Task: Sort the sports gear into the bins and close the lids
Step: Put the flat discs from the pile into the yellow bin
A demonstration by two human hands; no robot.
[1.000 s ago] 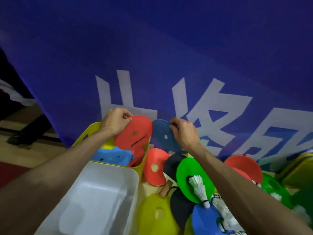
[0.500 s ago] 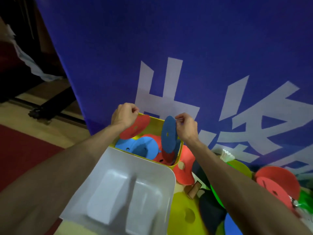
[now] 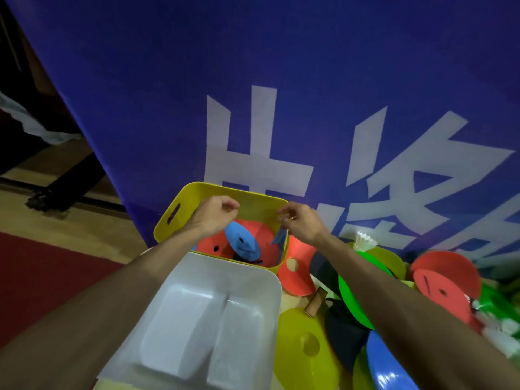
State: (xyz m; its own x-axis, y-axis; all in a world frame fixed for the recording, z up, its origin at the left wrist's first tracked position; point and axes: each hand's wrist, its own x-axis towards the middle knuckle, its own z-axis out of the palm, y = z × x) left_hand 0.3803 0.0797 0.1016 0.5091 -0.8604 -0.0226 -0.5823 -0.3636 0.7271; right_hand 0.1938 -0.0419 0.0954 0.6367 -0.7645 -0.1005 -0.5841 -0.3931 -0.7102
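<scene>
A yellow bin (image 3: 180,204) stands against the blue banner and holds red discs (image 3: 264,240) and a light blue disc (image 3: 242,243). My left hand (image 3: 213,218) hovers over the bin's left half with its fingers curled shut and nothing in them. Above the bin's right wall, my right hand (image 3: 301,225) has its fingers loosely apart. A dark blue disc (image 3: 278,237) stands on edge just below that hand, inside the bin. Nearer to me sits a white bin (image 3: 197,277).
Right of the bins lies a pile: a red disc (image 3: 298,271), green disc (image 3: 354,299), yellow disc (image 3: 304,344), big red disc (image 3: 444,282), blue disc (image 3: 388,367), black paddles with a wooden handle (image 3: 315,302), and a shuttlecock (image 3: 363,240). Red carpet (image 3: 42,277) lies left.
Both hands carried a disc over the yellow bin and let go: the red disc now lies inside, and the dark blue one has dropped below my right hand.
</scene>
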